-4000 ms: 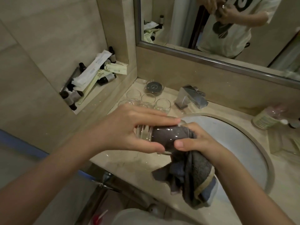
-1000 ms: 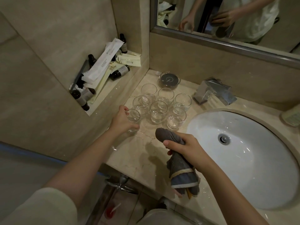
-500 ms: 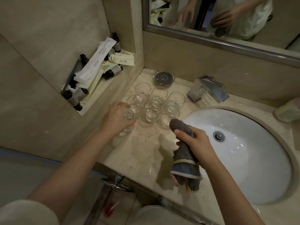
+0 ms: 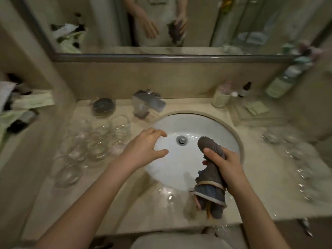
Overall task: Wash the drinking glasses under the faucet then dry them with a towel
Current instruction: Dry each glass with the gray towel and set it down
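Left hand (image 4: 145, 150) hovers empty, fingers spread, over sink (image 4: 231, 133); blurred glasses (image 4: 287, 141) lie right of the right hand (image 4: 226, 169), which grips towel (image 4: 211, 187).

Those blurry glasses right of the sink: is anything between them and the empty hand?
Nothing solid: the left hand hovers over the sink, and only the open basin and the right hand gripping the towel lie toward those glasses.

Glasses (image 4: 93, 141) left of sink blurred, count unclear, right-counter items (image 4: 294, 150) smeared, forearms cut off btm.
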Demonstrator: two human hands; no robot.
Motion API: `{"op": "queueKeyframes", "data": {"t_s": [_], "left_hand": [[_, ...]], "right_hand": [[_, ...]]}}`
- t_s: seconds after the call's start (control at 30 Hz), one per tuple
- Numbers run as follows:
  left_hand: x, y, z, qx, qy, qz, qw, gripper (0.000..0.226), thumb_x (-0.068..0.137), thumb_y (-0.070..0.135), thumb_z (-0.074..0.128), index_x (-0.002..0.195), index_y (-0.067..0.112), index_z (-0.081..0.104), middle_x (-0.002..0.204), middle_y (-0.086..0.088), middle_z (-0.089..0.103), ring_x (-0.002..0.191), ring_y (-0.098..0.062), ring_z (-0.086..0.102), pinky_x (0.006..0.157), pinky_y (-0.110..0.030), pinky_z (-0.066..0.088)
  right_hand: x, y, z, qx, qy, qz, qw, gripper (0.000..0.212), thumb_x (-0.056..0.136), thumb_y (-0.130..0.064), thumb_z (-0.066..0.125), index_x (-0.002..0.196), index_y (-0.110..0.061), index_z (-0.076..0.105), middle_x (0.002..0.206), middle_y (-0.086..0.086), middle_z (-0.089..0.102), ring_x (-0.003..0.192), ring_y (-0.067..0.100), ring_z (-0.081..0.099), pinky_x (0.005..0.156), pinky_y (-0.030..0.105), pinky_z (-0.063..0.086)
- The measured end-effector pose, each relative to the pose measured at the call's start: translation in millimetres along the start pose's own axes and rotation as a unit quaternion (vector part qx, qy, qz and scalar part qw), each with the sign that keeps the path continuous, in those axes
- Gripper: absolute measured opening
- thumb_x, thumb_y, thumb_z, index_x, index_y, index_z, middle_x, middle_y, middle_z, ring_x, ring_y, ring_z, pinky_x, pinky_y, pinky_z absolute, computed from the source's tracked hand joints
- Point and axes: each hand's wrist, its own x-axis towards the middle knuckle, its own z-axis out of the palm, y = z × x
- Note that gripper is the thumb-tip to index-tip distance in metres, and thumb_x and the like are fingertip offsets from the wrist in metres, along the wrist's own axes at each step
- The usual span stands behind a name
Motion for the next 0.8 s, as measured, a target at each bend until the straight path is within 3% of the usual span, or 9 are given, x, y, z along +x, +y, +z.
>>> {"op": "queueKeyframes", "data": {"t_s": [0.13,0.23,0.47,0.57,0.7,0.8], "left_hand": [[34.5,56.8,30.8,0.005,-0.052,0.077,0.996,0.048,0.087,0.039,0.067,0.131,0.03,0.051,0.136,0.009,0.049,0.124,-0.012,0.047,0.098,-0.032,0.042],[59.8,96.2,51.1,0.014,-0.082,0.116,0.99,0.047,0.087,0.04,0.066,0.131,0.03,0.051,0.135,0.009,0.05,0.114,-0.013,0.051,0.096,-0.035,0.044],[94.6,188.0,105.7,0.019,-0.145,0.193,0.97,0.048,0.088,0.039,0.065,0.133,0.029,0.051,0.134,0.008,0.052,0.121,-0.014,0.05,0.096,-0.035,0.044],[105.0,224.9,132.1,-0.024,-0.173,0.2,0.964,0.046,0.086,0.038,0.069,0.129,0.028,0.055,0.129,0.006,0.056,0.118,-0.014,0.053,0.097,-0.034,0.044],[113.8,269.6,167.9,-0.028,-0.2,0.223,0.954,0.048,0.086,0.035,0.07,0.13,0.026,0.054,0.127,0.004,0.057,0.119,-0.012,0.052,0.096,-0.032,0.043],[119.3,301.0,194.0,0.0,-0.21,0.242,0.947,0.048,0.087,0.037,0.068,0.132,0.026,0.053,0.129,0.003,0.056,0.118,-0.015,0.052,0.097,-0.035,0.043]], "right_hand": [[-14.1,6.7,-63.6,0.055,0.108,0.017,0.993,0.007,0.087,-0.016,0.07,0.087,-0.01,0.071,0.076,0.007,0.067,0.072,0.024,0.067,0.067,0.036,0.055],[-26.0,12.6,-106.3,0.082,0.167,0.013,0.982,0.004,0.087,-0.016,0.07,0.087,-0.018,0.073,0.074,0.003,0.069,0.071,0.022,0.067,0.063,0.031,0.053],[-49.0,32.2,-196.7,0.111,0.264,0.04,0.957,0.01,0.087,-0.016,0.069,0.094,-0.009,0.069,0.078,0.008,0.067,0.069,0.019,0.067,0.063,0.032,0.056],[-54.3,38.6,-231.6,0.119,0.286,0.037,0.95,0.002,0.087,-0.014,0.069,0.088,-0.013,0.07,0.077,0.007,0.068,0.069,0.019,0.067,0.062,0.029,0.056],[-59.2,49.3,-274.3,0.114,0.311,0.027,0.943,0.008,0.087,-0.013,0.07,0.081,-0.018,0.072,0.072,0.003,0.07,0.069,0.018,0.067,0.06,0.025,0.055],[-64.9,60.2,-307.3,0.117,0.32,0.036,0.939,0.004,0.086,-0.014,0.07,0.084,-0.013,0.073,0.073,0.005,0.07,0.07,0.019,0.067,0.067,0.034,0.056]]}}
